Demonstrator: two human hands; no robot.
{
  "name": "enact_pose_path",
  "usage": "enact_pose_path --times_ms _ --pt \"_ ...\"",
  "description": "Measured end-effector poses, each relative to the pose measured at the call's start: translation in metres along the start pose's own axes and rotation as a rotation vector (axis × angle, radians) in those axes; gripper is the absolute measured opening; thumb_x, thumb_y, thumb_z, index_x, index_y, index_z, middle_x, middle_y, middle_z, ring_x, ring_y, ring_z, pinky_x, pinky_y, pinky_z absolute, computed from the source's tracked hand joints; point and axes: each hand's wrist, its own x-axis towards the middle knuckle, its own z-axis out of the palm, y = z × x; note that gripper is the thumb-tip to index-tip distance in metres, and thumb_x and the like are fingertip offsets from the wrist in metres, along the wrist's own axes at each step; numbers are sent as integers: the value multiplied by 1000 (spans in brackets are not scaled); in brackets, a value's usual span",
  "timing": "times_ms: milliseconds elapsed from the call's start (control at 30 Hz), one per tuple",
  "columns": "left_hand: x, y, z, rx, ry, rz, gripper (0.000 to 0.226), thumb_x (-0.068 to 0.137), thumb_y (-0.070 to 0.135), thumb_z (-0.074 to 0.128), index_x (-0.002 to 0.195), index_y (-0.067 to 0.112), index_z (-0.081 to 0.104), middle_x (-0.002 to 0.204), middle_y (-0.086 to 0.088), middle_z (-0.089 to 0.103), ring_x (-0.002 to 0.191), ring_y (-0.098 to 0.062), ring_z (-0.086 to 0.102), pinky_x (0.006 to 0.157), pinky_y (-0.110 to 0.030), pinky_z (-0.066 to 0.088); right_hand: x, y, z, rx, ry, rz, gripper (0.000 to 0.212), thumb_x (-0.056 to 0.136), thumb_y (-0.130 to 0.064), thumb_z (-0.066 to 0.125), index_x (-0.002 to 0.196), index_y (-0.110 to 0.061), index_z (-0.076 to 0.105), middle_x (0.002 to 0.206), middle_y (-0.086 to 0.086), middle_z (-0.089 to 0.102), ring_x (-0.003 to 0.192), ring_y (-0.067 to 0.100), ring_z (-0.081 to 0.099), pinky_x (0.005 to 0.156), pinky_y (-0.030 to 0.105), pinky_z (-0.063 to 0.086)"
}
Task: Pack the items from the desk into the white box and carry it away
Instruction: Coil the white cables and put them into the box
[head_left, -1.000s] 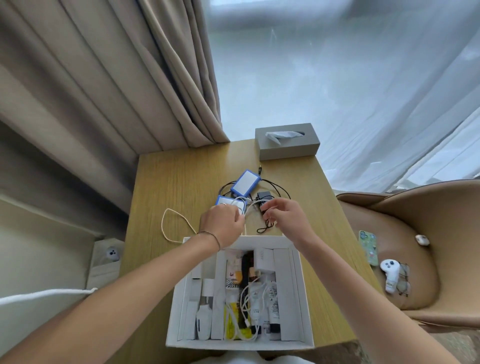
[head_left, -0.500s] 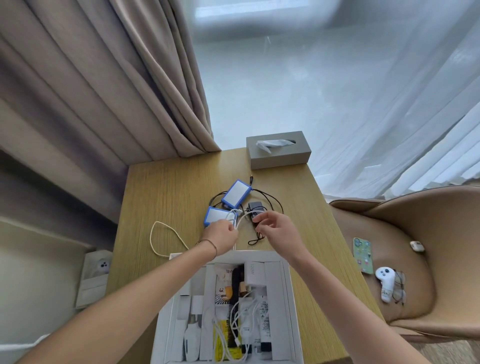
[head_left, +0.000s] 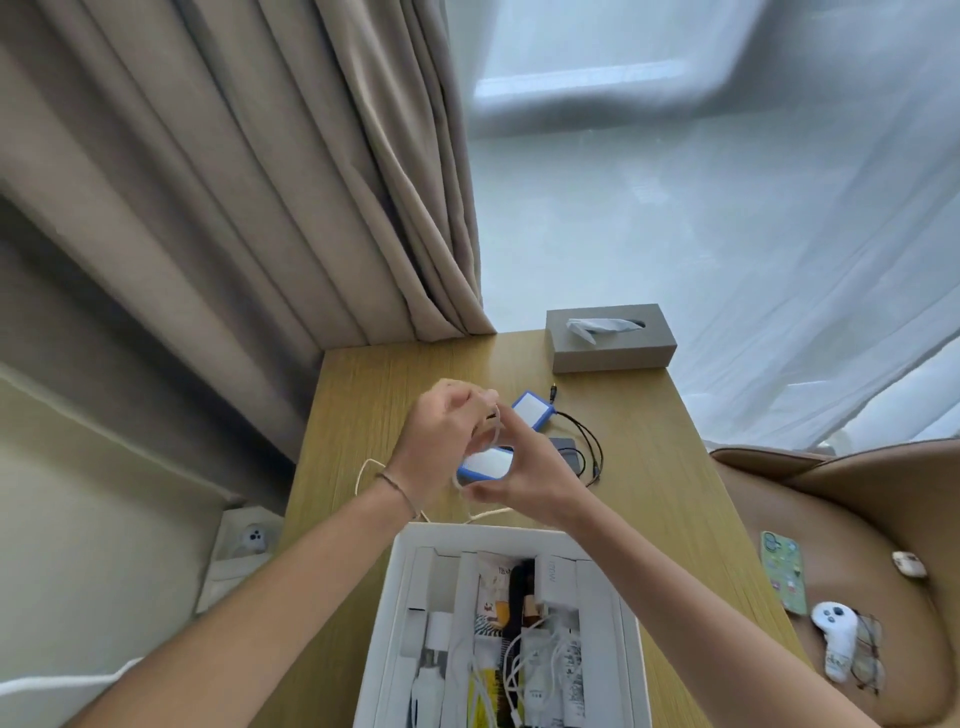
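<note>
The open white box (head_left: 395, 597) stands at the near edge of the wooden desk (head_left: 363, 395), filled with several tubes, packets and cables. Above the desk, my left hand (head_left: 441, 441) and my right hand (head_left: 524, 478) are raised together, both gripping a white cable (head_left: 363, 470) that trails in a loop down to the desk on the left. Two blue-edged white pads lie behind my hands, one (head_left: 532, 410) further back, the other (head_left: 485, 462) partly hidden by them. A black cable (head_left: 589, 441) and a dark adapter (head_left: 563, 444) lie to the right.
A grey tissue box (head_left: 610, 338) sits at the desk's far edge. Beige curtains hang on the left, sheer ones on the right. A tan armchair (head_left: 857, 499) at right holds a phone (head_left: 782, 571), a white controller (head_left: 834, 639) and glasses. A wall socket (head_left: 252, 538) is low left.
Both hands have lifted off the desk with the white cable, pulling it up and drawing it in. The camera has tilted upward, so the box sits lower in view.
</note>
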Motion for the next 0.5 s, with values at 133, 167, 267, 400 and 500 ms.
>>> enact_pose_path --times_ms 133,167,267,400,500 --pt "-1 30 -16 -429 -121 -78 32 97 34 48 71 20 60 116 -9 73 117 -22 64 102 -38 45 8 -8 14 58 -24 26 65 68 -13 86 125 -32 63 99 -1 74 102 10 68 98 31 51" --pt "0 34 -20 -507 -136 -89 30 99 33 46 74 22 57 118 -12 72 119 -23 64 106 -40 40 9 -11 18 66 -52 39 56 69 -12 85 121 -26 67 98 0 75 98 9 69 93 29 52" --pt "-1 45 -33 -663 -110 -87 21 101 33 44 84 22 50 110 -12 72 118 -33 64 108 -48 37 10 -21 30 107 -121 45 35 76 -9 83 110 -13 74 100 1 77 95 7 71 89 26 53" --pt "-3 55 -42 -846 -35 -86 6 101 26 46 95 23 47 91 -11 69 86 -36 70 86 -53 55 9 -42 35 376 -196 67 27 82 -26 69 106 -19 79 105 -4 78 100 8 70 92 25 49" --pt "2 53 -44 -777 148 -79 13 103 18 46 94 25 41 80 -8 65 50 -20 55 45 -23 38 8 -55 36 635 -266 67 36 90 -36 53 109 -17 78 112 4 77 113 19 69 99 26 48"
